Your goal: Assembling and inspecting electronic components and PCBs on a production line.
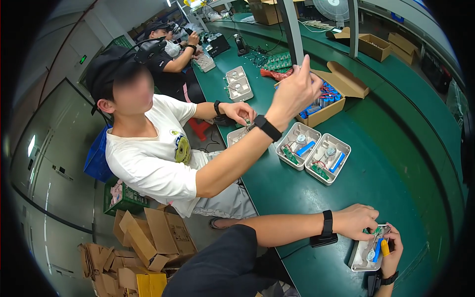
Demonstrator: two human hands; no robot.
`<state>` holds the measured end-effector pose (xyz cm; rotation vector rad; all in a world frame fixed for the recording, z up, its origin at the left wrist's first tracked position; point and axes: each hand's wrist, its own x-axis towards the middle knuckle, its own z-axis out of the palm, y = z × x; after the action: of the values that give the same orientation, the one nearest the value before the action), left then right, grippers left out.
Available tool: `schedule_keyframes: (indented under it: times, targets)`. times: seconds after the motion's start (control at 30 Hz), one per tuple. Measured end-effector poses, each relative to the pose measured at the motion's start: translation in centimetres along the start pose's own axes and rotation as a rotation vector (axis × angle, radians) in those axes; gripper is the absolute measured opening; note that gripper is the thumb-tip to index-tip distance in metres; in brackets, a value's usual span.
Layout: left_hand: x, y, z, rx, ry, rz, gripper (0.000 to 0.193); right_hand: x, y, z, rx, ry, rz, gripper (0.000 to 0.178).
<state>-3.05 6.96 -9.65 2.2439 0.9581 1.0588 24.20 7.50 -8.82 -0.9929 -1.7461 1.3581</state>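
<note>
At the lower right, a pale grey plastic case (355, 259) sits on the green table. Inside it are a blue cylindrical battery (377, 250), a round white part (370, 255) and a green circuit board (378, 230). My left hand (355, 221) reaches over the case's far end, fingers bent and closed on the circuit board's edge. Curled around the case's right side is my right hand (392, 250). A yellow handle-like piece (385, 247) shows between that hand and the battery; its other end is hidden.
Two similar cases (327, 159) with batteries and boards stand farther up the table (277, 198). Beyond them is an open carton (324, 115) of blue batteries. A co-worker in a white shirt (153, 128) sits at left, one arm raised over the table. Cardboard boxes (153, 237) fill the floor below.
</note>
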Motion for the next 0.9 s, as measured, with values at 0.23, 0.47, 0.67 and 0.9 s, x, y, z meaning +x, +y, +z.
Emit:
schedule_keyframes:
  times: [0.23,0.47,0.67,0.9]
  targets:
    - [0.07,0.04,0.05,0.001,0.003,0.001,0.021,-0.07,0.05,-0.07,0.014,0.004,0.002,0.012]
    - [0.09,-0.01,0.2,-0.019,0.006,-0.004,0.02,-0.05,0.18,-0.14,0.014,0.002,0.0,0.011]
    - [0.03,-0.03,0.44,-0.004,0.013,0.0,0.021,-0.22,0.53,-0.32,0.01,0.003,-0.012,0.012]
    - [-0.01,-0.15,0.42,-0.008,0.029,0.015,0.022,-0.14,0.17,-0.14,0.015,0.005,-0.005,0.011]
